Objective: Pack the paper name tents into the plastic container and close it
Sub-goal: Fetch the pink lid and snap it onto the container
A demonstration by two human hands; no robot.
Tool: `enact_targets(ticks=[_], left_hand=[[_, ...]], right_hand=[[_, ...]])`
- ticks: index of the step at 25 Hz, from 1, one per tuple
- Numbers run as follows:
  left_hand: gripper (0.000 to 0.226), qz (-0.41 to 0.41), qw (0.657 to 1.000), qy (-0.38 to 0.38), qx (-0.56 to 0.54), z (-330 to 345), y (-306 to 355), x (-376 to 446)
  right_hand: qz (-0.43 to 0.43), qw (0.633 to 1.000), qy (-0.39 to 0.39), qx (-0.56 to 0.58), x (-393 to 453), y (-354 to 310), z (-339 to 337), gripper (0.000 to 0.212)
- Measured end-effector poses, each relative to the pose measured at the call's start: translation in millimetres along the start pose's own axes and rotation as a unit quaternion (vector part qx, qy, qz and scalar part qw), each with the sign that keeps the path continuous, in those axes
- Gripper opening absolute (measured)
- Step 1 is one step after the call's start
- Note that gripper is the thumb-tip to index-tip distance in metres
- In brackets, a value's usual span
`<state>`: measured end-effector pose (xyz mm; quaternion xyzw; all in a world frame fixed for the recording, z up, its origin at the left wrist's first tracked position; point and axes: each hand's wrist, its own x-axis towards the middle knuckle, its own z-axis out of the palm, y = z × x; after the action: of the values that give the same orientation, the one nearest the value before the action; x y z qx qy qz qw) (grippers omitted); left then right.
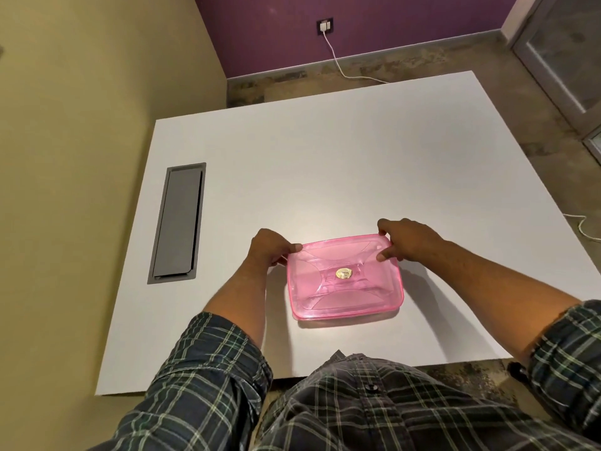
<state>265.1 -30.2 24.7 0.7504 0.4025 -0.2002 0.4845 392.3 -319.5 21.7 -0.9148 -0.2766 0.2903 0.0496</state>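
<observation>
With the pink lid [344, 276] seated on the plastic container at lower centre of the white bench [325, 157], pinched at both far corners by left grip [271, 250] and right grip [405, 240], likely to press it shut.

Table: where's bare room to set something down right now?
Most of the white table is bare: the far half beyond the pink container, the strip between it and the grey cable hatch, and the right side. Crowded only at the container's far corners, gripped by the left hand and right hand.
</observation>
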Motion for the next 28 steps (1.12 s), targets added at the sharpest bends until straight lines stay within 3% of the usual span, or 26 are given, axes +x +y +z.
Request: enact_targets(ticks=[6, 13, 16, 20, 22, 26, 28], left_hand=[[0.035, -0.114, 0.983, -0.006, -0.143, 2, -15, 10], [0.045, -0.132, 0.982, 0.014, -0.131, 10, -15, 20], [0.042, -0.142, 0.979, 0.002, -0.146, 11, -20, 19], [0.035, -0.126, 0.976, 0.017, -0.177, 13, -27, 18], [0.033, -0.113, 0.977, 0.028, -0.179, 17, -28, 17], [0.034, -0.049, 0.988, 0.097, -0.107, 37, -25, 9], [0.036, -0.019, 0.987, 0.148, -0.058, 54, -26, -1]], right_hand=[[0.010, 1.000, 0.007, -0.004, 1, -1, 1, 0.052], [0.021, 0.999, -0.002, 0.033, 1, -1, 4, 0.051], [0.031, 0.992, -0.008, 0.125, 2, 3, 3, 0.048], [0.064, 0.947, 0.039, 0.311, 1, 11, 10, 0.026], [0.093, 0.919, 0.048, 0.379, 1, 14, 14, 0.027], [0.200, 0.870, 0.026, 0.449, 13, 5, 18, 0.024], [0.235, 0.869, 0.060, 0.431, 20, -8, 20, 0.022]])
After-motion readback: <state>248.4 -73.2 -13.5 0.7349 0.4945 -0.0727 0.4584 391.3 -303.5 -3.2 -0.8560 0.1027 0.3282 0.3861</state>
